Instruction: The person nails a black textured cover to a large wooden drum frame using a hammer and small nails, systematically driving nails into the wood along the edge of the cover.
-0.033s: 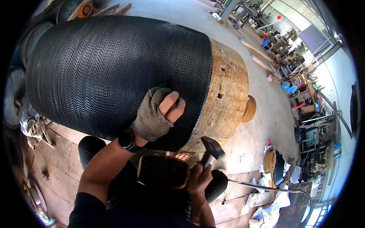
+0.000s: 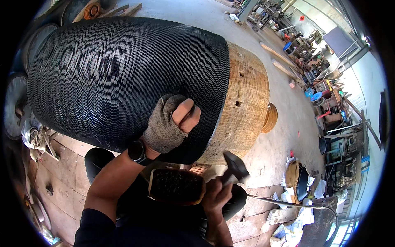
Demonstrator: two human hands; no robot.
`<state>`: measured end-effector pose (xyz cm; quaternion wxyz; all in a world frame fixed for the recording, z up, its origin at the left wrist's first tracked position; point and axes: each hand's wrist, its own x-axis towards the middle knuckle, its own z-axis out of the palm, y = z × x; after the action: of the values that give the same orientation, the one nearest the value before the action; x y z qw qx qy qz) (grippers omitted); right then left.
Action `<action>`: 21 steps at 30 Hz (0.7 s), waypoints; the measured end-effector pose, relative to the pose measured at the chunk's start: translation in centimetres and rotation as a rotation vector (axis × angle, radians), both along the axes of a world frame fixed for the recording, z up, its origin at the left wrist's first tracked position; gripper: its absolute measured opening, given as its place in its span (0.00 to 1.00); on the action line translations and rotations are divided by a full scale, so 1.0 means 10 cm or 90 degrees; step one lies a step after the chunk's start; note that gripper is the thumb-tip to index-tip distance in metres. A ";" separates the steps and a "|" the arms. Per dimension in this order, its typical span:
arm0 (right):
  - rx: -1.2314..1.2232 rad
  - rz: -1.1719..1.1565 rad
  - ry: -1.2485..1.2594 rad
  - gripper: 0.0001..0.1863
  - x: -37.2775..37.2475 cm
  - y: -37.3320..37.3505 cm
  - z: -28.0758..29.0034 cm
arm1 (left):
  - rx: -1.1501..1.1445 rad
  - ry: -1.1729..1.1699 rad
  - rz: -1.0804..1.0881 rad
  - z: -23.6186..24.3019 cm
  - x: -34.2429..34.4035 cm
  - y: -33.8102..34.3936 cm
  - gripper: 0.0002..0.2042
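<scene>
A large barrel-shaped roller [image 2: 123, 78] lies across in front of me, covered in rows of fine black bristle-like texture. Its right end is a bare wooden band [image 2: 240, 103] with a few small dark holes. My left hand [image 2: 170, 123], in a grey glove with bare fingertips, is closed against the black surface near its right edge; whatever its fingers pinch is hidden. In my right hand [image 2: 216, 195] is a hammer [image 2: 235, 166], its head up beside the lower edge of the wood. A shallow wooden tray [image 2: 204, 190] on my lap holds small thin pieces, perhaps nails.
A wooden shaft end [image 2: 269, 118] sticks out at the roller's right. Timber lengths [image 2: 276, 54] lie on the floor further off. A box with wrappings [image 2: 297, 181] and a hose [image 2: 288, 203] lie at the right. Machines and tools line the right wall.
The hammer head has swung slightly down and to the right, away from the wood. My left hand and the roller look unmoved.
</scene>
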<state>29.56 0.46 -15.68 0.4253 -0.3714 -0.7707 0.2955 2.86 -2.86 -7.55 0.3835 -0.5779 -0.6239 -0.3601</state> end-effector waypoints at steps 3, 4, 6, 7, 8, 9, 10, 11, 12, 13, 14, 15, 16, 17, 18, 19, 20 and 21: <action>0.085 -0.033 -0.071 0.13 -0.10 0.09 -0.04 | -0.013 -0.017 0.017 -0.01 0.00 0.00 0.20; 0.104 -0.044 -0.151 0.13 -0.11 0.16 -0.12 | -0.009 -0.020 0.017 0.00 -0.01 0.00 0.20; 0.022 -0.016 -0.168 0.12 -0.20 0.20 -0.10 | -0.002 -0.025 0.021 0.01 -0.04 -0.01 0.21; -0.012 -0.006 -0.139 0.12 -0.16 0.15 -0.06 | -0.002 -0.023 0.018 0.02 -0.04 -0.02 0.21; -0.035 0.005 -0.111 0.12 -0.11 0.15 -0.02 | 0.008 -0.021 0.016 0.06 -0.05 0.02 0.21; -0.076 0.018 -0.085 0.12 -0.07 0.09 0.02 | 0.002 -0.022 0.015 0.04 -0.04 0.02 0.21; 0.007 0.023 -0.019 0.12 -0.09 0.03 0.09 | -0.004 -0.021 0.023 0.01 -0.04 0.01 0.21; 0.030 0.032 0.087 0.13 -0.08 0.01 0.03 | -0.007 -0.017 0.029 0.01 -0.04 0.02 0.21; 0.024 0.051 0.099 0.13 -0.07 0.04 0.00 | -0.010 -0.012 0.035 0.02 -0.03 0.03 0.21; 0.019 0.071 0.111 0.13 -0.08 0.08 -0.02 | -0.008 -0.013 0.048 0.03 -0.04 0.02 0.21; 0.014 0.017 -0.068 0.14 -0.15 0.13 -0.03 | 0.001 -0.014 0.049 0.05 -0.04 0.02 0.21; 0.005 -0.039 -0.246 0.16 -0.22 0.18 -0.04 | 0.009 -0.016 0.050 0.07 -0.04 0.03 0.21; -0.042 -0.034 -0.143 0.18 -0.20 0.18 -0.05 | 0.030 -0.020 0.039 0.08 -0.04 0.06 0.21; -0.053 -0.008 -0.115 0.15 -0.17 0.16 -0.03 | 0.026 -0.012 0.052 0.08 -0.05 0.06 0.20; -0.065 0.016 -0.087 0.13 -0.10 0.13 0.03 | 0.023 -0.004 0.064 0.08 -0.07 0.06 0.19; -0.075 0.039 -0.060 0.10 -0.06 0.09 0.09 | 0.019 0.003 0.075 0.09 -0.08 0.07 0.18; -0.036 0.062 0.021 0.10 -0.03 0.06 0.11 | 0.012 0.002 0.085 0.10 -0.08 0.07 0.19; 0.005 0.090 0.094 0.11 0.00 0.02 0.13 | 0.005 0.002 0.095 0.12 -0.09 0.09 0.19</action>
<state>29.57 0.67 -14.36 0.4607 -0.2917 -0.7625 0.3482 1.98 -1.97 -6.38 0.4124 -0.5289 -0.6633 -0.3320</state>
